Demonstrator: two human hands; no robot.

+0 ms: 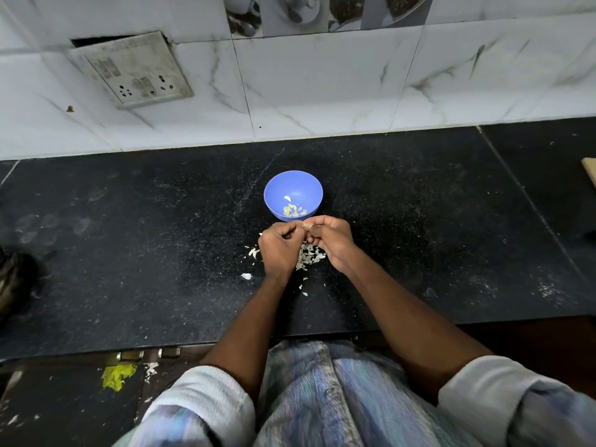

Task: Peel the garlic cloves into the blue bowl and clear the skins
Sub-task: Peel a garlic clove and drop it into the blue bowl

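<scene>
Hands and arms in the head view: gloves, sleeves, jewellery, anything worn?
No gloves: left hand and right hand are bare, with no ring, watch or bracelet visible. Forearms are bare too. Fuzzy sleeves, whitish with blue-lilac streaks, are pushed up near the elbows.

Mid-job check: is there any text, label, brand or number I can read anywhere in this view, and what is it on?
None can be read.
Socket plate on the wall: grey marks on its face, too blurred to tell whether they are lettering.
Picture tiles at the top: printed cups and bowls, no words visible.
Blue bowl, counter, left hand and right hand: no writing.
</scene>
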